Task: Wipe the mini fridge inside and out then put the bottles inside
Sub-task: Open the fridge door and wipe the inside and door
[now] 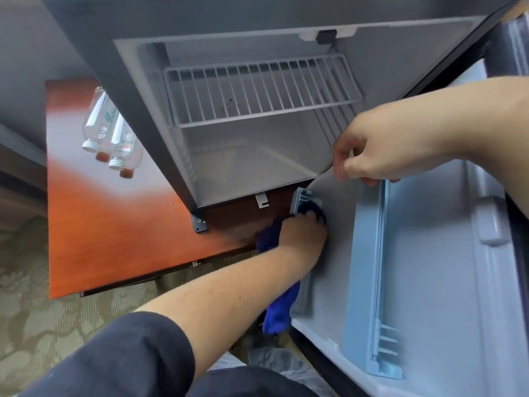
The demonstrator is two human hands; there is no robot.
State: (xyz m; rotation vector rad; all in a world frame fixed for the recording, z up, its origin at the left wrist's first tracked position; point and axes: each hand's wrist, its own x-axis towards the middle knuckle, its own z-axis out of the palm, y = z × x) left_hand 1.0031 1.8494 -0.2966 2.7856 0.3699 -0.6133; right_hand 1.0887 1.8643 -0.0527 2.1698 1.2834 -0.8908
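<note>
The mini fridge (137, 81) stands open on a reddish wooden table (100, 224), its white inside holding a wire shelf (257, 90). Its door (429, 253) swings out to the right, showing the white liner and a pale blue door rail (369, 267). My left hand (303, 230) grips a dark blue cloth (279, 310) and presses it against the door's inner face near the hinge edge. My right hand (380, 150) pinches the door's top edge with curled fingers. Several clear plastic bottles (111, 133) stand on the table left of the fridge.
Patterned carpet (28, 296) lies below the table's front edge. A grey wall (28, 53) is behind the table at the left. My dark sleeve (128, 362) fills the lower left. A crumpled plastic bag (274, 365) lies on the floor under the door.
</note>
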